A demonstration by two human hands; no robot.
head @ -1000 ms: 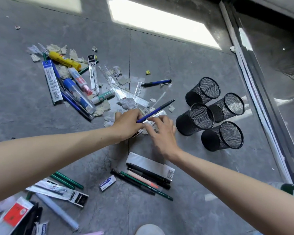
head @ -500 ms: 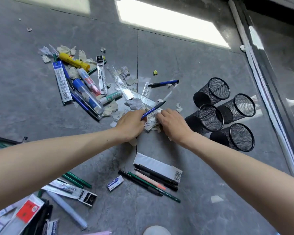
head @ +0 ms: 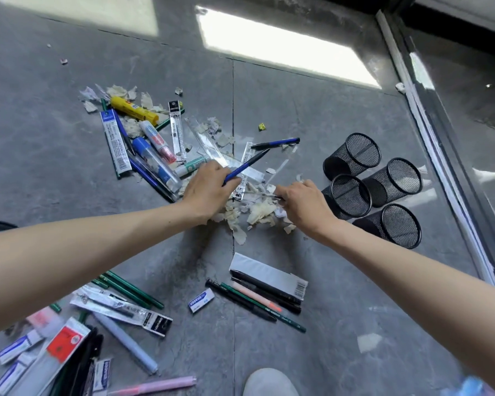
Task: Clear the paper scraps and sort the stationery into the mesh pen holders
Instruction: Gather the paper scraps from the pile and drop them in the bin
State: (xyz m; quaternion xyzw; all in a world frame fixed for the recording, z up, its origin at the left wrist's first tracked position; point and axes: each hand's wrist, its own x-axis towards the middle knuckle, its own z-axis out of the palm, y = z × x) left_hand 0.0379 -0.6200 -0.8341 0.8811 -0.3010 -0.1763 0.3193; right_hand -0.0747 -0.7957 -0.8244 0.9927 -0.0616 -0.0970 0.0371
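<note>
Grey floor tiles [head: 312,115] lie under everything; my left hand [head: 209,192] is closed around a blue pen [head: 246,166], whose long axis points up and to the right, toward the four mesh pen holders [head: 352,195]; my right hand [head: 303,201] pinches something thin at the edge of the paper scraps [head: 257,212], what exactly I cannot tell; the scraps sit between both hands, touching them; the holders lie on their sides just beside my right hand, so I judge this hand is the nearer one for dropping the pen in
</note>
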